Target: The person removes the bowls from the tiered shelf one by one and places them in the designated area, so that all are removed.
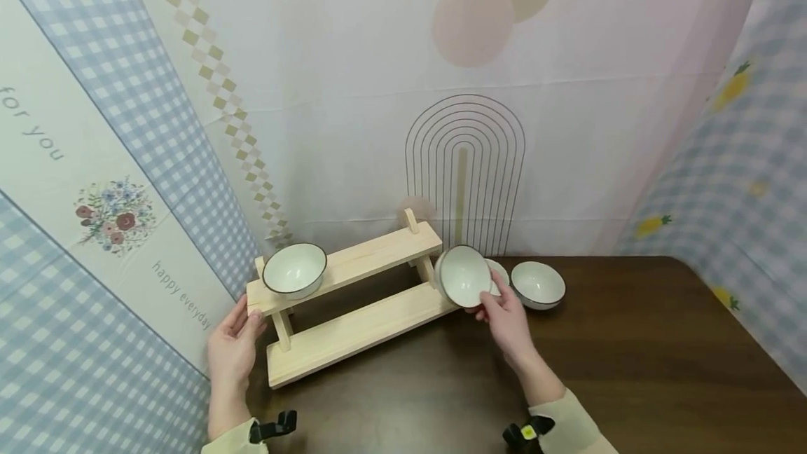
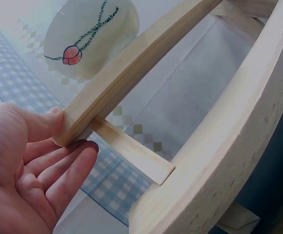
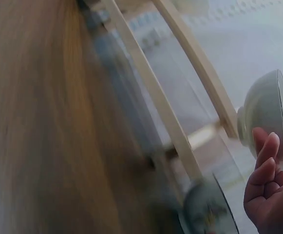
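Note:
A two-tier wooden shelf rack point(image 1: 366, 317) stands at a slant on the table. My left hand point(image 1: 233, 345) grips the left end of its upper board, thumb on top and fingers beneath in the left wrist view. On that board's left part sits a white bowl with a dark rim point(image 1: 295, 270); a red flower pattern shows on its outside point(image 2: 72, 54). My right hand point(image 1: 507, 317) pinches another white bowl point(image 1: 466, 276) by its rim, tilted beside the rack's right end. In the right wrist view the fingers point(image 3: 266, 146) lie against this bowl's outer wall point(image 3: 263, 107).
Behind the held bowl, a partly hidden bowl point(image 1: 498, 273) stands on the brown table point(image 1: 637, 349). To its right is another dark-rimmed bowl point(image 1: 538, 286). A patterned cloth backdrop point(image 1: 353, 146) rises behind the table, with blue checked cloth point(image 1: 183, 125) along the left.

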Available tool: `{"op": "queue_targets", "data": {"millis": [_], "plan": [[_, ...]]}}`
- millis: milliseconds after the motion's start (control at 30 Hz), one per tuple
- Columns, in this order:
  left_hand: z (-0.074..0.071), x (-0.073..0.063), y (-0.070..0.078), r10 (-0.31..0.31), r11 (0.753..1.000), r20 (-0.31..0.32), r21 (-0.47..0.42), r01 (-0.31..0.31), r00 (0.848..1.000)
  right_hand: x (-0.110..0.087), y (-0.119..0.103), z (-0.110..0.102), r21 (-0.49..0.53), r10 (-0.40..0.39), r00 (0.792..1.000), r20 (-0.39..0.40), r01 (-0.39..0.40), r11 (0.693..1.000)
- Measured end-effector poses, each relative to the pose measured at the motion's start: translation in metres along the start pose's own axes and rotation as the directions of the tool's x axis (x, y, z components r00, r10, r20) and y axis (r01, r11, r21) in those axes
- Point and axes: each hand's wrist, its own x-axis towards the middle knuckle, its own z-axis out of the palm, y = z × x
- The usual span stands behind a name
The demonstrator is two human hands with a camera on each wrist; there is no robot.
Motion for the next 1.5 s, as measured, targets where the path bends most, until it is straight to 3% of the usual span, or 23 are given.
{"op": "queue_targets", "data": {"millis": [233, 500, 900, 1267, 1500], "plan": [[-0.003, -0.001, 0.001, -0.015, 1.0, -0.003, 0.013, 0.015, 1.0, 0.004, 0.0, -0.052, -0.056, 0.041, 0.997, -0.066, -0.044, 0.997], [0.0, 0.0, 0.001, -0.005, 1.0, 0.005, 0.018, 0.005, 1.0, 0.011, -0.008, -0.091, -0.117, 0.011, 0.987, -0.158, -0.03, 0.993], [-0.001, 0.001, 0.004, 0.005, 1.0, 0.022, -0.001, -0.005, 1.0, 0.008, -0.022, -0.121, -0.146, 0.018, 0.985, -0.17, -0.043, 0.988], [-0.005, -0.003, 0.002, -0.015, 0.999, 0.02, 0.031, 0.015, 1.0, 0.006, -0.019, -0.147, -0.251, 0.043, 0.98, -0.197, -0.093, 0.964], [-0.002, 0.0, 0.001, -0.011, 1.0, 0.019, 0.023, 0.011, 1.0, 0.008, -0.021, -0.162, -0.193, 0.05, 0.971, -0.235, -0.096, 0.976]]}}
